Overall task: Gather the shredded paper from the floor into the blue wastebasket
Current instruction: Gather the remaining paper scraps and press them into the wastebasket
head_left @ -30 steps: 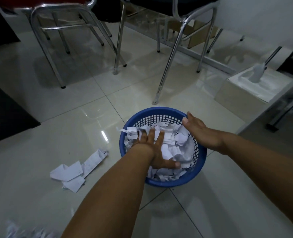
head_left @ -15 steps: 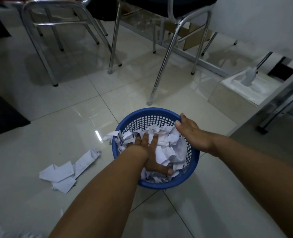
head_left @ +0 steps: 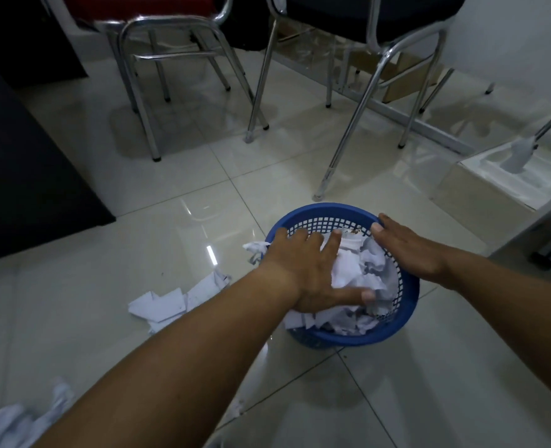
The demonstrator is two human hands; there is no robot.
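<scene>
Risk: the blue wastebasket (head_left: 408, 305) is heaped to its rim. Pressing off-centre could tip it or squeeze shreds over the edge, where one scrap (head_left: 255, 247) already hangs just left of the left hand (head_left: 313, 273). Left hand: fingers spread flat, pressing the shredded paper (head_left: 361, 276) inside. Right hand (head_left: 406, 250): fingers straight, laid on the basket's rim. Paper: white, crumpled, torn strips and squares. Loose pieces (head_left: 170, 302) lie on the floor (head_left: 106, 253) left of the left forearm, and a further heap (head_left: 9, 425) lies near that elbow.

No readable text anywhere.
</scene>
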